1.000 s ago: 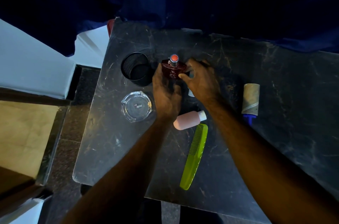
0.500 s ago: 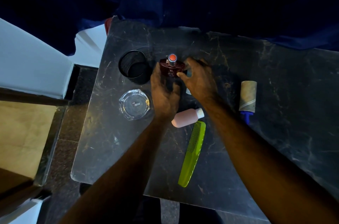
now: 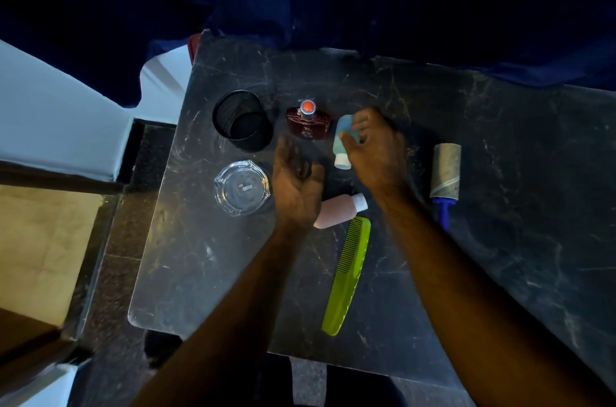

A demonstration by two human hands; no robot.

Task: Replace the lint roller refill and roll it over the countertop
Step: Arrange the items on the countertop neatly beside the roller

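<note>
The lint roller (image 3: 446, 173), a worn tan roll on a blue handle, lies on the dark marble countertop (image 3: 500, 240) to the right of both hands, untouched. My right hand (image 3: 373, 148) curls its fingers round a small light-blue bottle (image 3: 343, 140) lying on the counter. My left hand (image 3: 295, 185) hovers palm-up with relaxed fingers, holding nothing, just below a dark red perfume bottle (image 3: 308, 125) with an orange cap.
A black mesh cup (image 3: 241, 123) and a glass ashtray (image 3: 241, 188) sit at the left. A pink bottle (image 3: 338, 211) and a green comb (image 3: 348, 276) lie between my forearms. A dark blue curtain hangs behind the counter; the counter's left edge drops to the floor.
Both hands have let go of the red perfume bottle. My left hand drew back toward me, and my right hand shifted right onto the light-blue bottle.
</note>
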